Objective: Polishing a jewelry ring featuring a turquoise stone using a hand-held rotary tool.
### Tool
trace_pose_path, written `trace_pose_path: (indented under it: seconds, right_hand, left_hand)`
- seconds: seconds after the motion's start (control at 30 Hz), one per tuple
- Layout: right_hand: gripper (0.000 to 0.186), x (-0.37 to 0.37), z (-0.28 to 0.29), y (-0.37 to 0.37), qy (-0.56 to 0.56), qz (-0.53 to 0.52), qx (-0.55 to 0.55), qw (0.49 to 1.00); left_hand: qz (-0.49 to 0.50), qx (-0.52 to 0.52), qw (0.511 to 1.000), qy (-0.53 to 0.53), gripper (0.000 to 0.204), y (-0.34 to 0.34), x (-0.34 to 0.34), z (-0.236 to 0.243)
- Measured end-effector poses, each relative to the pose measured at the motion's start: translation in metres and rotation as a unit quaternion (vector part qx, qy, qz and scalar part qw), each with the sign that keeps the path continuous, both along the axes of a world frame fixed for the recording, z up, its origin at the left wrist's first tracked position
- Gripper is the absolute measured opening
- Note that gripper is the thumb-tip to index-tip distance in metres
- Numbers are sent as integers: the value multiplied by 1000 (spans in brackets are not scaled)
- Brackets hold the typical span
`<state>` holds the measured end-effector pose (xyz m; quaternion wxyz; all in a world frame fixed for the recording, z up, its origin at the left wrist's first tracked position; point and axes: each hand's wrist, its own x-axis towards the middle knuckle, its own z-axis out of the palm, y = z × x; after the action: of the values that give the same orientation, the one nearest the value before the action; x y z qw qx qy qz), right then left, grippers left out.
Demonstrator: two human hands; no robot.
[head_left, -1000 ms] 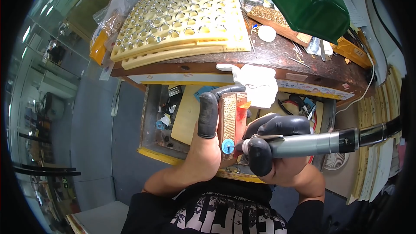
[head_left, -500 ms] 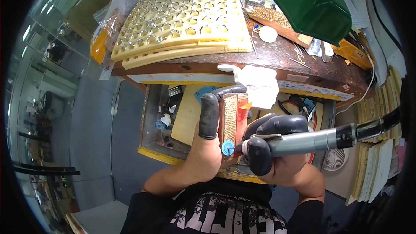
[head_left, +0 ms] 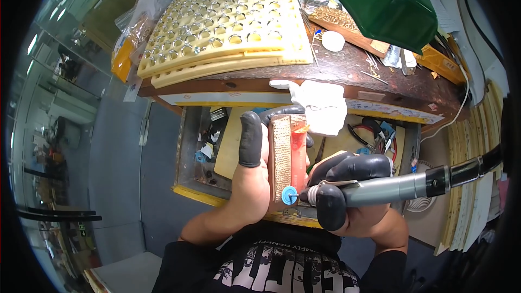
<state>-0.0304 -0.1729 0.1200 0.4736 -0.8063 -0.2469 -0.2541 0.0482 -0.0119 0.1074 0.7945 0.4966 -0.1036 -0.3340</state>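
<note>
My left hand, with black finger covers, is closed round an upright block. The block has a rough tan face and a reddish side with an orange flap near its top. In my right hand, also in black finger covers, lies a silver rotary handpiece, its tip pointing left. A small blue disc on the handpiece's thin shank is at the lower end of the rough face. Whether the disc touches that face I cannot tell. Beyond the block, a white cloth-like piece hangs at the bench edge.
On the bench stand stacked cream trays full of rings. A green lamp-like hood overhangs thin tools, a round white piece and a wooden block. Below, an open drawer holds tools and scraps. Boards stand at right.
My left hand and the block have shifted slightly left. The handpiece and its disc have moved a little right and down, nearer the block's lower end.
</note>
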Motion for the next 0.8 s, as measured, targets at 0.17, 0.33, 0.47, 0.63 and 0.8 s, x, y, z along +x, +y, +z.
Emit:
trace_pose_path:
  seconds: [0.17, 0.33, 0.47, 0.63, 0.8]
  right_hand:
    - [28, -1, -4, 0, 6, 2, 8, 1000]
    - [13, -2, -16, 16, -6, -81, 183, 980]
    - [11, -2, -16, 16, -26, -67, 161, 984]
    - [12, -6, -9, 14, -22, -75, 165, 983]
    - [34, -10, -1, 0, 8, -1, -29, 1000]
  left_hand:
    - [0, -24, 999, 24, 91, 1, 3, -1]
    - [-3, -99, 994, 54, 81, 1, 4, -3]
    - [35, -56, 997, 49, 88, -4, 3, 3]
    - [21, -59, 997, 43, 88, -2, 3, 0]
    - [6, -56, 997, 49, 89, -1, 3, 0]
